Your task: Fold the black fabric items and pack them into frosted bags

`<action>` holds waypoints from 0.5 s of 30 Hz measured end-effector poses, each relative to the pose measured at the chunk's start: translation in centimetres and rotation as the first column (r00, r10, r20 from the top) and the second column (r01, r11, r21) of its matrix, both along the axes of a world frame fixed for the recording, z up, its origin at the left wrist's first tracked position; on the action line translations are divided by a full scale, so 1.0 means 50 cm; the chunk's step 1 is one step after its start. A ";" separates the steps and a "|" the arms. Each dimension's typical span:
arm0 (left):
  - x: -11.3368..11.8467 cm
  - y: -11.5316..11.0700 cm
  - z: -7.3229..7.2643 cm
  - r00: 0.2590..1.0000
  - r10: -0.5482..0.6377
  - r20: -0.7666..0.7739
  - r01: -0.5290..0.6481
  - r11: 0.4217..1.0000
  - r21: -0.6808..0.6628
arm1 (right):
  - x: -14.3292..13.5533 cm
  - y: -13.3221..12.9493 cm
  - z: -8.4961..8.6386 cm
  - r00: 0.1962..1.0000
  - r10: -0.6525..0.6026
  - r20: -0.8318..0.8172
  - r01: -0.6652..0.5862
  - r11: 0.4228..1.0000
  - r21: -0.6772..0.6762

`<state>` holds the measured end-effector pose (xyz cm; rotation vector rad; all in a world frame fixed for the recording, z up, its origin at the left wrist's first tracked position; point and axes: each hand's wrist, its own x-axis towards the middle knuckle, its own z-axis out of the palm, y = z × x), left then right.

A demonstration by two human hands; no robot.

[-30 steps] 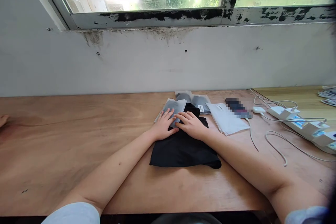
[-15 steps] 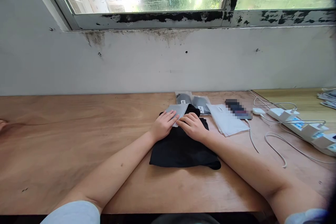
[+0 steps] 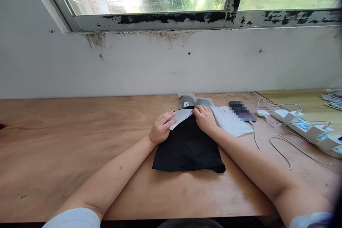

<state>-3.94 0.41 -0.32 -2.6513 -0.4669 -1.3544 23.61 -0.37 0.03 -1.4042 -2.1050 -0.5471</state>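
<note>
A piece of black cloth (image 3: 189,149) lies spread on the table in front of me, its wide end towards me. Across its far end is a pale, flat plastic bag (image 3: 181,117), slanting up to the right. My left hand (image 3: 161,127) holds the bag's left end, fingers on top of it. At the bag's upper right corner, my right hand (image 3: 205,118) pinches with bent fingers where bag and cloth meet; its fingertips are partly hidden.
Behind the cloth lie two grey packed bags, a left one (image 3: 186,100) and a right one (image 3: 204,102). To the right are a white bag stack (image 3: 231,123), a blurred phone (image 3: 242,111), cables and a power strip (image 3: 307,128). The wall stands at the table's far edge.
My hands have moved apart, the right one up and to the right. The cloth's far part now lies smoother, and the pale bag is stretched across it.
</note>
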 end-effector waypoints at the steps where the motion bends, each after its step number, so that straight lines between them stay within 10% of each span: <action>1: 0.000 0.000 0.000 1.000 -0.007 -0.002 0.007 1.000 -0.005 | 0.008 0.006 0.001 1.000 -0.023 0.000 0.023 1.000 -0.002; 10: 0.001 -0.011 0.009 0.992 -0.063 -0.109 0.057 0.996 -0.063 | 0.018 0.026 0.045 0.873 0.144 -0.466 -0.228 0.965 -0.131; 13: 0.000 -0.012 0.015 0.972 -0.165 -0.169 0.145 0.981 -0.129 | 0.032 0.010 0.103 0.736 0.196 -0.648 -0.472 0.835 -0.283; 15: 0.000 -0.014 0.017 0.964 -0.190 -0.188 0.159 0.973 -0.166 | 0.056 -0.001 0.138 0.691 0.251 -0.678 -0.648 0.631 -0.426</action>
